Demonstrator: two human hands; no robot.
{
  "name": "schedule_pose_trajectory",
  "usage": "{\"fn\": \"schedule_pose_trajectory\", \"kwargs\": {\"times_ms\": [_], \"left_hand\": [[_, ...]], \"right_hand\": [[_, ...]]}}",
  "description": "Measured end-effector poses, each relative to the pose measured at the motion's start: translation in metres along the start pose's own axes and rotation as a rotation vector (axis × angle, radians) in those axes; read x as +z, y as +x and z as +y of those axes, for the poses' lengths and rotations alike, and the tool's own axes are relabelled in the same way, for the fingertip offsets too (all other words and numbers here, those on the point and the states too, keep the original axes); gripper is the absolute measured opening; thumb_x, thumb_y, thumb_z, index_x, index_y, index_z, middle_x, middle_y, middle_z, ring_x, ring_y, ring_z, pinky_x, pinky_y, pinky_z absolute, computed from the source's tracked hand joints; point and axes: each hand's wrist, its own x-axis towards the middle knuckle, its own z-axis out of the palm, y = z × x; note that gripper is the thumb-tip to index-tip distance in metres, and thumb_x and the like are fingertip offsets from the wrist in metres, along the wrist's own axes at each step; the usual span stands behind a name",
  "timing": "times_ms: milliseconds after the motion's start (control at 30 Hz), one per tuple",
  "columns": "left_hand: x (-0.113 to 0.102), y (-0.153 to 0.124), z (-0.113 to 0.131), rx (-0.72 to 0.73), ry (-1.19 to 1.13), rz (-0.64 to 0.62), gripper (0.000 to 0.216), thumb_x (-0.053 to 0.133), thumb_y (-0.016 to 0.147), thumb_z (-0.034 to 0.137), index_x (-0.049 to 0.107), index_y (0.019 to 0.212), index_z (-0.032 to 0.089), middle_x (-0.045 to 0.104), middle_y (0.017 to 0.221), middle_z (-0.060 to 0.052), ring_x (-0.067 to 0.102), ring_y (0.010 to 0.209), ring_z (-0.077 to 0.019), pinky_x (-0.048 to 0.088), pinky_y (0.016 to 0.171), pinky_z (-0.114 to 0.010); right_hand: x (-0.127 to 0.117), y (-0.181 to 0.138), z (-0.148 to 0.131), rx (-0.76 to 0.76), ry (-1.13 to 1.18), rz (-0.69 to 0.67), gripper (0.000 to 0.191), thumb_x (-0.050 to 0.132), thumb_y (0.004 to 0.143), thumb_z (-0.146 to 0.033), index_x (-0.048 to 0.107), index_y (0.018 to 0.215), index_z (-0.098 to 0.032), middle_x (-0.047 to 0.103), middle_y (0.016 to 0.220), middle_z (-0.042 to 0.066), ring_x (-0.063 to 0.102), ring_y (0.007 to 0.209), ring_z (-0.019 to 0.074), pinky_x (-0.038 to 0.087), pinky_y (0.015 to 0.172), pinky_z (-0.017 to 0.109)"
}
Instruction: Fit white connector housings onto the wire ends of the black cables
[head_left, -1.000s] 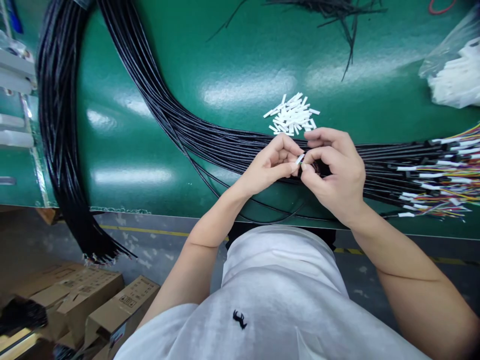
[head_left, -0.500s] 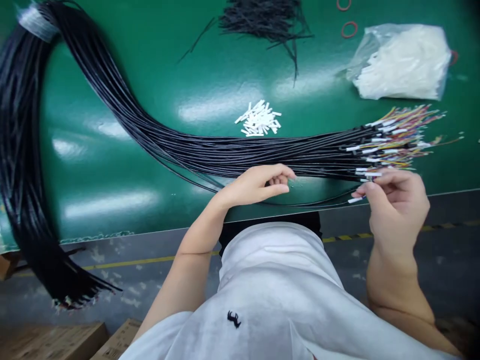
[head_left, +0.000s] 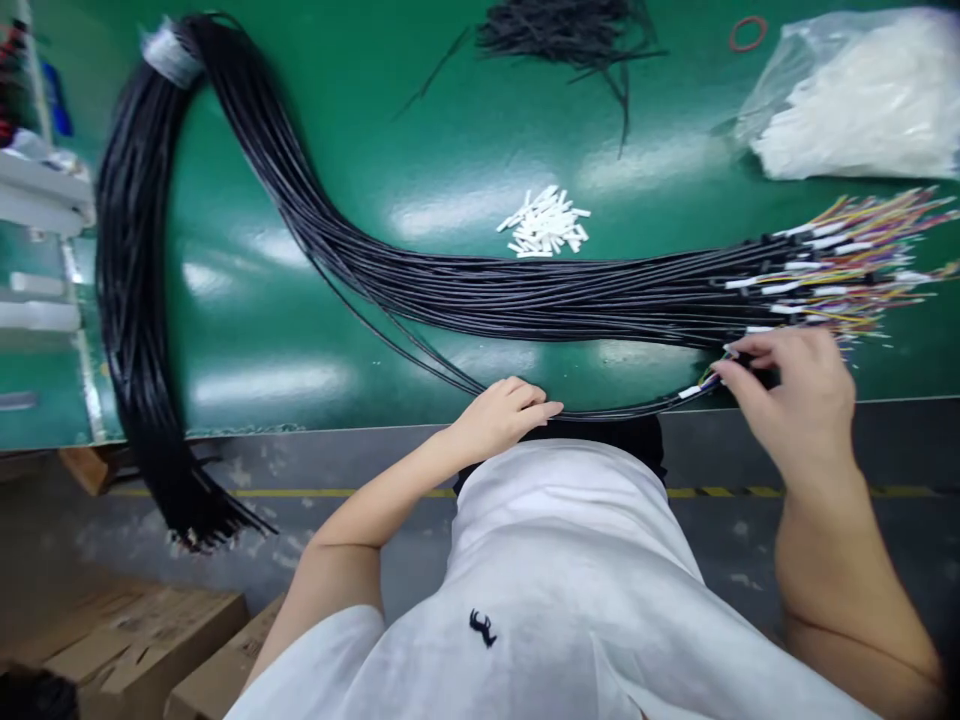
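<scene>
A long bundle of black cables (head_left: pixel 525 300) lies across the green table, its coloured wire ends (head_left: pixel 877 240) fanned out at the right with white sleeves among them. A few loose black cables (head_left: pixel 630 412) run apart from it along the front edge. My left hand (head_left: pixel 504 412) is closed over these loose cables, thumb against fingers. At their right end, beside a white sleeve (head_left: pixel 688 392), my right hand (head_left: pixel 799 390) pinches the thin coloured wires (head_left: pixel 707 378). My fingers partly hide the wire tips. Behind the bundle sits a small pile of white sleeves (head_left: pixel 546 222).
Black strips (head_left: pixel 559 28) lie in a heap at the back. A clear bag of white pieces (head_left: pixel 862 100) and a red rubber band (head_left: pixel 748 34) are at the back right. The bundle's other end hangs over the front edge, above cardboard boxes (head_left: pixel 150 640).
My left hand has come down from beside the bundle onto the loose cables. My right hand has shifted slightly and now pinches the coloured wires beyond the sleeve. The view has moved left.
</scene>
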Motion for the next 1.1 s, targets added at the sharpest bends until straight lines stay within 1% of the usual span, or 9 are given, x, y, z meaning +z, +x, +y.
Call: {"fn": "schedule_pose_trajectory", "kwargs": {"times_ms": [133, 333, 433, 533, 600, 700, 800, 900, 1100], "left_hand": [[0.007, 0.001, -0.003, -0.009, -0.007, 0.075, 0.026, 0.059, 0.103, 0.017, 0.069, 0.125, 0.022, 0.071, 0.098, -0.004, 0.058, 0.086, -0.0149, 0.048, 0.076, -0.028], [0.008, 0.013, -0.005, -0.073, -0.013, -0.002, 0.032, 0.052, 0.105, 0.014, 0.070, 0.129, 0.023, 0.072, 0.101, -0.006, 0.060, 0.091, -0.0159, 0.050, 0.081, -0.029], [0.002, 0.015, -0.007, -0.063, -0.055, -0.060, 0.035, 0.049, 0.104, 0.012, 0.071, 0.130, 0.024, 0.073, 0.103, -0.006, 0.060, 0.092, -0.0165, 0.050, 0.081, -0.030], [-0.003, 0.014, -0.006, -0.059, -0.100, -0.154, 0.037, 0.047, 0.105, 0.014, 0.072, 0.129, 0.027, 0.075, 0.103, -0.006, 0.062, 0.092, -0.0169, 0.050, 0.081, -0.031], [-0.004, 0.013, -0.005, -0.057, -0.121, -0.152, 0.035, 0.047, 0.106, 0.017, 0.074, 0.126, 0.026, 0.076, 0.103, -0.007, 0.063, 0.093, -0.0174, 0.050, 0.082, -0.031], [-0.010, 0.014, -0.010, -0.028, -0.171, -0.066, 0.031, 0.049, 0.108, 0.029, 0.075, 0.122, 0.021, 0.076, 0.103, -0.008, 0.064, 0.094, -0.0178, 0.052, 0.082, -0.031], [-0.030, 0.026, -0.032, -0.133, -0.101, 0.087, 0.035, 0.044, 0.110, 0.033, 0.075, 0.121, 0.021, 0.075, 0.105, -0.009, 0.065, 0.097, -0.0183, 0.054, 0.085, -0.033], [-0.055, 0.055, -0.074, -0.428, 0.114, 0.172, 0.037, 0.043, 0.109, 0.026, 0.069, 0.135, 0.021, 0.072, 0.123, -0.013, 0.063, 0.112, -0.0241, 0.051, 0.101, -0.044], [-0.069, 0.094, -0.134, -0.530, 0.069, -0.015, 0.026, 0.050, 0.105, 0.022, 0.074, 0.110, 0.015, 0.072, 0.115, -0.012, 0.063, 0.112, -0.0276, 0.048, 0.105, -0.043]], "right_hand": [[0.016, 0.033, 0.018, 0.002, -0.086, -0.049, 0.013, 0.074, 0.080, -0.030, 0.064, 0.082, -0.021, 0.057, 0.074, 0.001, 0.054, 0.068, 0.0170, 0.043, 0.068, 0.033], [0.020, 0.056, 0.030, 0.012, -0.125, -0.006, 0.011, 0.072, 0.083, -0.031, 0.066, 0.083, -0.022, 0.063, 0.075, 0.005, 0.059, 0.076, 0.0216, 0.044, 0.072, 0.036], [0.011, 0.043, 0.013, -0.230, -0.073, 0.042, 0.018, 0.071, 0.094, -0.037, 0.073, 0.099, -0.020, 0.075, 0.094, 0.014, 0.068, 0.090, 0.0278, 0.049, 0.080, 0.041], [0.005, 0.015, -0.011, -0.570, -0.014, -0.121, 0.028, 0.066, 0.101, -0.037, 0.069, 0.120, -0.016, 0.076, 0.121, 0.020, 0.072, 0.109, 0.0328, 0.050, 0.103, 0.051], [0.007, -0.002, -0.019, -0.736, -0.003, -0.157, 0.027, 0.067, 0.101, -0.033, 0.066, 0.121, -0.015, 0.078, 0.113, 0.017, 0.073, 0.102, 0.0290, 0.052, 0.104, 0.050], [0.013, -0.015, -0.016, -0.787, -0.034, -0.061, 0.019, 0.076, 0.094, -0.023, 0.067, 0.110, -0.017, 0.076, 0.088, 0.007, 0.068, 0.081, 0.0222, 0.057, 0.083, 0.037], [0.016, -0.015, -0.005, -0.793, -0.030, -0.065, 0.017, 0.076, 0.095, -0.026, 0.069, 0.105, -0.014, 0.073, 0.084, 0.008, 0.065, 0.078, 0.0224, 0.055, 0.076, 0.037], [0.017, -0.009, -0.002, -0.799, -0.009, -0.038, 0.018, 0.069, 0.099, -0.030, 0.070, 0.104, -0.013, 0.073, 0.085, 0.010, 0.064, 0.078, 0.0232, 0.054, 0.076, 0.038], [0.014, 0.001, -0.025, -0.771, 0.001, 0.019, 0.003, 0.072, 0.096, -0.020, 0.070, 0.097, -0.017, 0.074, 0.081, 0.006, 0.063, 0.074, 0.0205, 0.052, 0.071, 0.034]]}}
